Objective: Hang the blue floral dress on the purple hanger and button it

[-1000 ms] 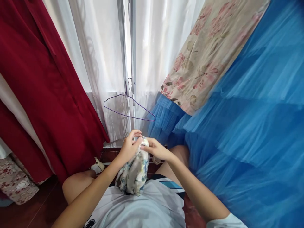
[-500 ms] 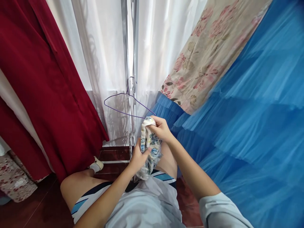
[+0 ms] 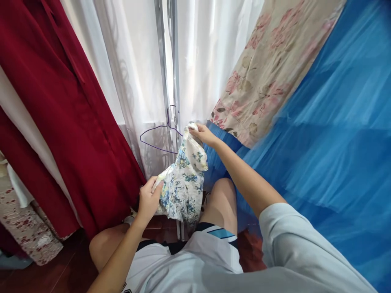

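Both hands grip a small floral garment (image 3: 183,183) held up above the person's knees: the left hand (image 3: 148,200) pinches its lower corner, the right hand (image 3: 202,133) clutches its top, just beside a purple wire hanger (image 3: 159,136) hanging against the white curtain (image 3: 137,73), between a red garment (image 3: 61,114) and blue tulle (image 3: 320,142).

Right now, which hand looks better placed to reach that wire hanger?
Probably the right hand: it holds the floral garment up right beside the hanger. The left hand grips the garment lower, farther away.
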The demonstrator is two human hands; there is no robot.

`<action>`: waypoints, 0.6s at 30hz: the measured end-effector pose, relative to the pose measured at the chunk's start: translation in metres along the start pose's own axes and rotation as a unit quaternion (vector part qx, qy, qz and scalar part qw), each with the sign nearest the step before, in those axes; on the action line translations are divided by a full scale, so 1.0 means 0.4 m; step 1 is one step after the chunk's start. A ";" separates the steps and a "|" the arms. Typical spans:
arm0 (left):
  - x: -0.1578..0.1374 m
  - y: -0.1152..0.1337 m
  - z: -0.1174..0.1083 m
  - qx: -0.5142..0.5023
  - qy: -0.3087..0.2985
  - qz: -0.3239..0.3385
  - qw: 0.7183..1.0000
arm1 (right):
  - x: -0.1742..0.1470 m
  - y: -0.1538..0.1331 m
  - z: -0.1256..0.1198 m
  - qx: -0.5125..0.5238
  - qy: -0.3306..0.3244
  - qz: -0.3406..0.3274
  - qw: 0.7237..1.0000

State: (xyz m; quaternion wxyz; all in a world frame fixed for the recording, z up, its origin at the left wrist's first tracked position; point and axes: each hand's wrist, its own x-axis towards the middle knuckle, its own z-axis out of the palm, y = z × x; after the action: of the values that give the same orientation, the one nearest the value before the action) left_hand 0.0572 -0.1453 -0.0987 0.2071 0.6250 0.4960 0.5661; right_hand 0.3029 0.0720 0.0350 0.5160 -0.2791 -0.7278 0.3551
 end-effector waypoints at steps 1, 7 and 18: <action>0.006 0.000 -0.012 -0.009 0.009 -0.001 1.000 | 0.011 -0.001 0.015 0.003 -0.022 0.019 1.000; 0.031 -0.092 -0.105 0.116 -0.031 0.007 0.993 | 0.003 -0.032 0.022 0.053 -0.088 0.089 0.991; 0.401 -0.237 -0.306 0.282 0.023 -0.022 0.959 | 0.023 -0.081 -0.026 0.065 -0.149 0.163 0.973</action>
State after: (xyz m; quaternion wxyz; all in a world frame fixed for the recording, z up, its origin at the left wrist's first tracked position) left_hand -0.1123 -0.0053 -0.0627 0.0234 0.6334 0.6540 0.4130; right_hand 0.3088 0.0624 0.0682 0.3537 -0.3036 -0.7170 0.5183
